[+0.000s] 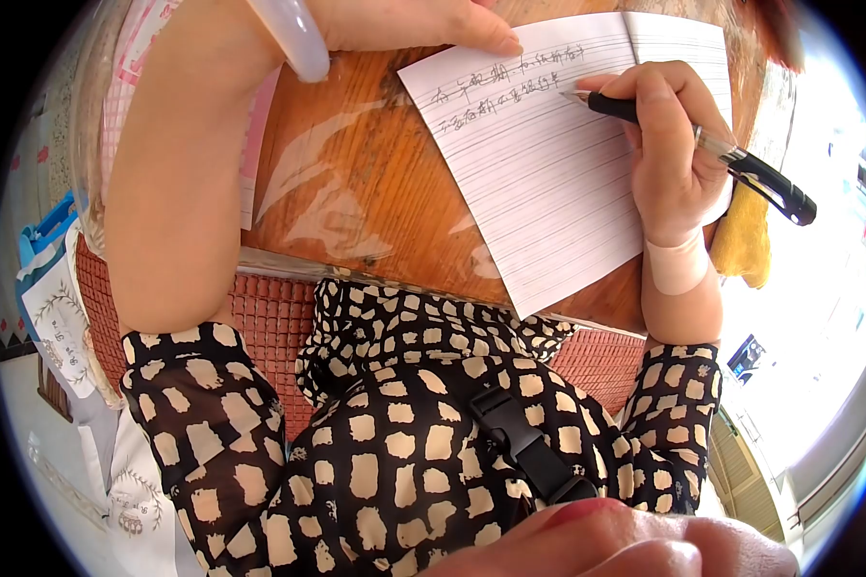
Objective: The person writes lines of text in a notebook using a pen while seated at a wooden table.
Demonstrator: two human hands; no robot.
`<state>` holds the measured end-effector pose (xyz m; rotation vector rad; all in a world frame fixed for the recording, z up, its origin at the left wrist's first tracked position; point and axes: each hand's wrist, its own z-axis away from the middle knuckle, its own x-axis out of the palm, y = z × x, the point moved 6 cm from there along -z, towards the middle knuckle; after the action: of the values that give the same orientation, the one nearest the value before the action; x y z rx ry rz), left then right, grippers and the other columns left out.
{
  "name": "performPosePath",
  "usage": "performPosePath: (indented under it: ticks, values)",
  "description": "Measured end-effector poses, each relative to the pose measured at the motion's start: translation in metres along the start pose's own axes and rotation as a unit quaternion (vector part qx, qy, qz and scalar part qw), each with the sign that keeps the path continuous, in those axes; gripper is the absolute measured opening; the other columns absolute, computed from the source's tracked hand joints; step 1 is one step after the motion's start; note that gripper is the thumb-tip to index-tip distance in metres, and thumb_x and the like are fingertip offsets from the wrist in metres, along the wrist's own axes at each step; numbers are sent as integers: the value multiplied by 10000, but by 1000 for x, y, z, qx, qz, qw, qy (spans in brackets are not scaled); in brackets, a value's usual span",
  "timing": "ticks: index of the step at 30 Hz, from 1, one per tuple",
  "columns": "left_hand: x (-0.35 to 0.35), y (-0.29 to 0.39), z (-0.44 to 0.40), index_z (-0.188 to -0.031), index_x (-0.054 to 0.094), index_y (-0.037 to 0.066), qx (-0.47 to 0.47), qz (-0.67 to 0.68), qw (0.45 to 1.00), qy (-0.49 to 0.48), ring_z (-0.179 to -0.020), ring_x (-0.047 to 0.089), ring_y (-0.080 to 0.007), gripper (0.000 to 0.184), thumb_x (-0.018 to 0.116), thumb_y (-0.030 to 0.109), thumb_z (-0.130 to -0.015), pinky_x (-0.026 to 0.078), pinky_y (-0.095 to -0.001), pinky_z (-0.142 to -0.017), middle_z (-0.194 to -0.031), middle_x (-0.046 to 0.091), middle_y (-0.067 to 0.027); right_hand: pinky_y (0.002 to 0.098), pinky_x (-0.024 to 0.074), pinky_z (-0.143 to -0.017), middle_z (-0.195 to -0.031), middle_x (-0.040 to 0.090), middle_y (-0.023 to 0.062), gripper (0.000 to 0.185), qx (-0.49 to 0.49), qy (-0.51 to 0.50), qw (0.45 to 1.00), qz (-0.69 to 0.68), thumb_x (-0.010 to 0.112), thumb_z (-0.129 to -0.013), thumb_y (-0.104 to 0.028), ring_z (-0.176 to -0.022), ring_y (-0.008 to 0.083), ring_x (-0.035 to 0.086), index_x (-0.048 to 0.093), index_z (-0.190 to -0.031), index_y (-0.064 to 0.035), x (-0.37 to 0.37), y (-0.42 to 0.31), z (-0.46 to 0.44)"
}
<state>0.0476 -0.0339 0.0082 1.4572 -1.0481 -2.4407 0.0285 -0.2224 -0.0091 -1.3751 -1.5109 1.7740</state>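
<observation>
A wooden table (pixel 356 154) under a clear, glossy cover fills the middle of your view, with a red woven surface (pixel 274 322) along its near side. On the left, your forearm reaches over the table, a pale bangle (pixel 298 48) on it. Your left hand (pixel 404 23) lies at the top, its thumb on the far edge of the ruled sheet (pixel 548 192); most of its fingers are out of sight, so I can't tell whether they're spread or together. The sheet lies aslant, one corner towards you, with two rows of handwriting near its far end. You seem to be partway through the second row; any further stroke would call for a steady sheet and a light shift of the nib to the right. Your right hand (pixel 666 144) pinches the pen (pixel 762 181) over the sheet, nib pointing left and slightly away, its long axis sloping down to the clip end at right. Beyond hangs something yellow (pixel 744 240).
</observation>
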Motion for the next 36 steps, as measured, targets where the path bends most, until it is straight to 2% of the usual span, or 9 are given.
performPosePath:
  ticks: [8,11,14,18,23,29,31,33,36]
  values:
    - [1,3,3,-679,617,23,8,-34,998,43,-681,617,-283,336,707,322,-804,471,-383,-641,-667,627,-113,142,354,-574,-880,695,130,235,-62,22,998,3,415,-996,-111,-773,89,627,583,-897,20,1,-4,-1]
    - [5,7,8,-681,618,23,27,-55,995,78,-683,617,-282,336,705,323,-806,471,-383,-642,-670,627,-114,145,366,-575,-879,703,127,221,-54,26,995,74,434,-993,-112,-720,51,584,591,-908,18,-9,-1,2]
    - [-1,2,4,-681,618,23,9,-5,1000,28,-684,617,-282,335,705,321,-807,471,-383,-642,-672,627,-115,143,367,-575,-869,707,120,215,-56,23,994,89,441,-991,-107,-694,30,555,600,-911,14,-10,-1,1]
    - [-1,2,1,-681,617,21,-14,-1,1000,10,-682,616,-282,334,707,317,-805,469,-384,-640,-672,625,-118,184,465,-674,-884,697,133,225,-61,16,995,81,435,-987,-98,-756,97,621,597,-905,34,-6,-1,-1]
    - [6,9,10,-679,616,20,38,-85,989,112,-676,613,-284,333,710,315,-800,463,-387,-634,-666,620,-120,285,527,-832,-899,683,153,240,-90,-9,993,75,415,-986,-87,-862,203,675,587,-898,56,-3,-1,-2]
    - [6,8,8,-678,618,23,26,-84,991,99,-666,616,-284,321,720,307,-789,464,-387,-629,-659,624,-118,272,521,-813,-891,685,146,245,-97,-14,991,88,415,-986,-95,-864,196,674,592,-890,45,-2,-2,-3]
    - [5,7,5,-676,620,27,15,-80,993,88,-653,618,-286,315,726,304,-783,465,-388,-621,-655,628,-116,215,435,-606,-731,621,53,171,-117,3,989,86,510,-946,-77,-647,88,545,622,-850,10,0,-6,-5]
    - [12,-10,-3,-674,622,32,30,-65,994,83,-640,618,-289,311,729,305,-778,465,-390,-612,-652,631,-116,185,392,-503,-650,589,5,139,-122,15,988,91,557,-926,-69,-539,34,479,637,-829,-9,2,-10,-8]
    - [15,-16,-4,-669,624,43,62,-50,992,94,-627,616,-300,312,729,317,-775,465,-394,-601,-649,628,-126,186,393,-502,-647,590,2,138,-98,22,990,98,553,-925,-66,-543,33,483,638,-830,-13,3,-13,-6]
